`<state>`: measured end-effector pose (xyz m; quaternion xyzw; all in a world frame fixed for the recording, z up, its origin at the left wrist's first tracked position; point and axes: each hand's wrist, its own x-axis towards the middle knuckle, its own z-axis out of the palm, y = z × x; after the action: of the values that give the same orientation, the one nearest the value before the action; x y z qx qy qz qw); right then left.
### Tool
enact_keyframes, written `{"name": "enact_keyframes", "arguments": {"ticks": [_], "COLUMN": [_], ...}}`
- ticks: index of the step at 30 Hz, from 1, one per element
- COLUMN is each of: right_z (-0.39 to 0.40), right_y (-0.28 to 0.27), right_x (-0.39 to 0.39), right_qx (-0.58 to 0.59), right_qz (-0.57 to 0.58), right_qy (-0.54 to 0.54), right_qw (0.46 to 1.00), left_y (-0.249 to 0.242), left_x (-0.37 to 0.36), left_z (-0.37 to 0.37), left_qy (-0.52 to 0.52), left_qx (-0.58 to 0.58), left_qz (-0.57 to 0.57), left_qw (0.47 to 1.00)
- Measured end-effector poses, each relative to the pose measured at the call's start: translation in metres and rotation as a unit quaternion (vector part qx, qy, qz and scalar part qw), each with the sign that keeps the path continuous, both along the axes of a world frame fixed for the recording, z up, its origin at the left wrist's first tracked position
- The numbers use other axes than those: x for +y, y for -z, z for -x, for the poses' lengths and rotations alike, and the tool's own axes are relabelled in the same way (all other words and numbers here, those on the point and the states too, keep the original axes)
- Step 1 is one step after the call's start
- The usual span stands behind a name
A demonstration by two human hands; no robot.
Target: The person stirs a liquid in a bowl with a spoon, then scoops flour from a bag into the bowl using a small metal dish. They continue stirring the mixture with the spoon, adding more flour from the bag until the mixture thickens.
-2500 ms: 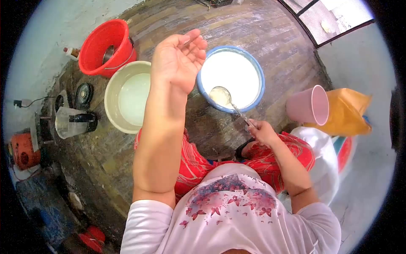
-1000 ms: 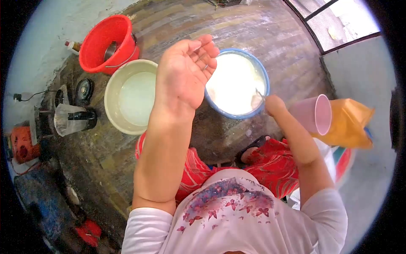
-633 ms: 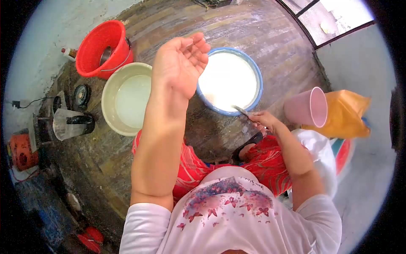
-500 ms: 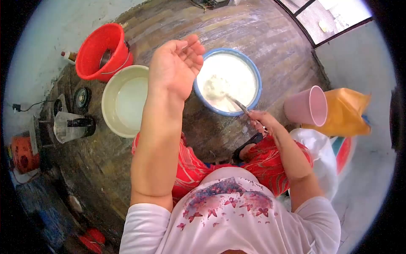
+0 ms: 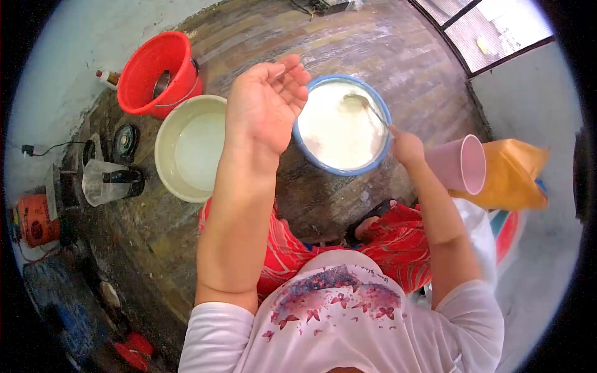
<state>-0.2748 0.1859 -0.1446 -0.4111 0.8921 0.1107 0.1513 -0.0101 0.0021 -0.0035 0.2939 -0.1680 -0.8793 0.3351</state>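
Observation:
A blue-rimmed basin (image 5: 350,171) full of white liquid (image 5: 336,130) stands on the floor in front of me. My right hand (image 5: 407,147) is closed around the handle of a ladle (image 5: 377,115) at the basin's right edge. The ladle's head dips into the liquid near the far right side, partly covered by it. On the other side, my left hand (image 5: 266,102) is held up with the palm showing, fingers loosely bent and nothing in them. It overlaps the basin's left rim in this view.
To the left are a cream basin (image 5: 166,152) with pale liquid, a red bucket (image 5: 146,102) with something metal inside, and a clear jug (image 5: 95,183). A pink bucket (image 5: 444,163), a yellow-orange bag (image 5: 513,174) and a white sack (image 5: 474,227) are at the right.
My right hand has moved forward and slightly right, swinging the ladle's head from the basin's near left part to its far right. My left hand keeps about the same pose.

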Motion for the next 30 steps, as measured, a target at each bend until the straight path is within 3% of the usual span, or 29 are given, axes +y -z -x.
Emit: {"name": "enact_keyframes", "arguments": {"ticks": [7,9,10,12,13,15,16,18,21,26,28,29,30], "right_z": [-0.006,-0.006,-0.016,-0.039,-0.043,-0.054,-0.060,-0.069,-0.069,-0.053,-0.029,-0.014,0.003], "right_y": [0.044,0.055,0.041,0.016,0.018,0.024,0.023,0.017,0.009,-0.008,0.007,0.021,0.039], "right_x": [0.019,0.034,0.034,0.032,0.038,0.049,0.053,0.055,0.057,0.046,0.043,0.045,0.048], "right_qx": [-0.057,-0.188,-0.186,-0.353,-0.353,-0.555,-0.556,-0.605,-0.611,-0.558,-0.452,-0.453,-0.289], "right_qz": [-0.095,-0.034,-0.035,-0.053,-0.051,0.064,0.064,0.135,0.187,0.240,0.217,0.215,0.205], "right_qy": [-0.011,0.012,0.015,0.172,0.172,0.339,0.339,0.402,0.403,0.336,0.252,0.251,0.121], "right_qw": [0.994,0.981,0.982,0.918,0.918,0.756,0.756,0.674,0.655,0.720,0.827,0.828,0.927], "left_y": [-0.001,-0.002,-0.002,-0.003,-0.002,-0.001,-0.001,0.000,0.001,0.002,0.000,0.000,-0.001], "left_x": [0.000,0.001,0.001,0.002,0.003,0.003,0.002,0.002,0.002,0.005,0.004,0.003,0.003], "left_z": [-0.002,-0.001,-0.001,0.001,0.001,0.000,0.000,0.000,-0.002,-0.003,-0.003,-0.003,-0.004], "left_qy": [0.001,0.005,0.004,0.005,0.006,0.006,0.009,0.014,0.019,0.005,0.003,0.003,0.002], "left_qx": [0.015,0.019,0.016,0.017,0.022,0.024,0.024,0.023,0.019,0.010,0.008,0.006,0.006], "left_qz": [-0.003,-0.003,-0.006,-0.006,-0.010,-0.012,-0.013,-0.013,-0.010,-0.004,-0.005,-0.007,-0.007], "left_qw": [1.000,1.000,1.000,1.000,1.000,1.000,1.000,1.000,1.000,1.000,1.000,1.000,1.000]}}
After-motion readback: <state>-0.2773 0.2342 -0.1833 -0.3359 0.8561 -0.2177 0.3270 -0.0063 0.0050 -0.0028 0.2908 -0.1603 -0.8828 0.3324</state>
